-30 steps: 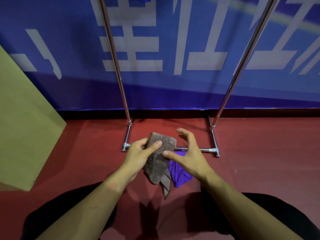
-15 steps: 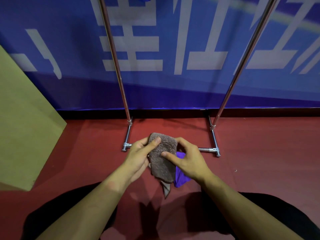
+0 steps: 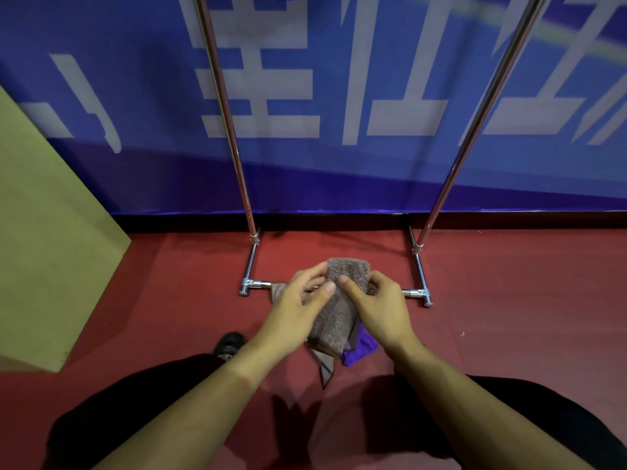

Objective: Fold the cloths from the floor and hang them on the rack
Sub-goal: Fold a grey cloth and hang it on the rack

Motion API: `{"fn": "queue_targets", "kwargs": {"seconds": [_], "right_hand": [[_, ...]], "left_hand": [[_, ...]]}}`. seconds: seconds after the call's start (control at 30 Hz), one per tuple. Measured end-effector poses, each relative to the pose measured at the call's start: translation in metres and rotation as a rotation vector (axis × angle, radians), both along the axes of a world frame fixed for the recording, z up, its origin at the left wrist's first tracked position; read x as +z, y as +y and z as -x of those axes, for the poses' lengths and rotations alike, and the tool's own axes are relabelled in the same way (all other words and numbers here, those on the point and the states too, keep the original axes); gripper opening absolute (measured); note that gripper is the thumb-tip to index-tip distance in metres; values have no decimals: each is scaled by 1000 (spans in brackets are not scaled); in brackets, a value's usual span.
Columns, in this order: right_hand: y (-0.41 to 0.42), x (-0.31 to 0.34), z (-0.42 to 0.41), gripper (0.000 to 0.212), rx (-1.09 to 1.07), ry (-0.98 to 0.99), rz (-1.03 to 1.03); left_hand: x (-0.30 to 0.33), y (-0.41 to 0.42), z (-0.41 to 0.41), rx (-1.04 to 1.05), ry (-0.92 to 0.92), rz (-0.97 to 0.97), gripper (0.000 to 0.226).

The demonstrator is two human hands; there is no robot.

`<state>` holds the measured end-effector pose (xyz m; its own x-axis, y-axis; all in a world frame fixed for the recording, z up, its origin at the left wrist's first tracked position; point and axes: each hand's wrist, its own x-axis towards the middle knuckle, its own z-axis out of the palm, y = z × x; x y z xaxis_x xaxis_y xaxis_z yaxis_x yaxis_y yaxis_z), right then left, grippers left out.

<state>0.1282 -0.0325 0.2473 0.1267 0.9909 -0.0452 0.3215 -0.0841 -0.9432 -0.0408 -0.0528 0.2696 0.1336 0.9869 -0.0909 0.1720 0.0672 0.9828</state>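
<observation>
Large white characters run across the blue banner [image 3: 373, 96] in the upper frame, cropped and not readable.

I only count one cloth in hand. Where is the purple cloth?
In the head view, the purple cloth lies on the red floor low at centre, just under the right hand and beside the brown cloth.

A blue banner [image 3: 339, 96] with large white characters covered the back wall. Below the banner ran a dark baseboard [image 3: 339, 221], and from it a red floor [image 3: 509, 317] spread forward. Left of the banner leaned a yellow-green panel [image 3: 51, 249], its lower edge on the floor.
</observation>
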Motion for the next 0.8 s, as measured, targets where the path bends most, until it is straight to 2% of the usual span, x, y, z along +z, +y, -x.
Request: {"fn": "queue_targets", "kwargs": {"seconds": [0.13,0.27,0.33,0.4,0.5,0.53,0.7,0.8], "right_hand": [[-7,10,8,27,77,301,134],[-9,15,13,42,184,415,250],[-9,17,13,38,216,474,264],[-11,18,15,35,242,441,241],[-10,5,17,31,250,105,110],[-11,3,18,28,241,60,108],[-17,-10,23,25,294,10,50],[-24,-15,26,26,338,101,64]], "left_hand": [[-2,-9,-15,-109,188,109,57],[-2,-9,-13,-75,109,129,54],[-3,-9,-10,-62,62,102,43],[-9,-7,-9,-27,48,93,37],[-18,-6,-7,2,81,110,29],[-19,-7,-7,7,93,117,29],[-28,-9,-8,9,166,99,32],[-26,-11,-7,5,187,92,36]]}}
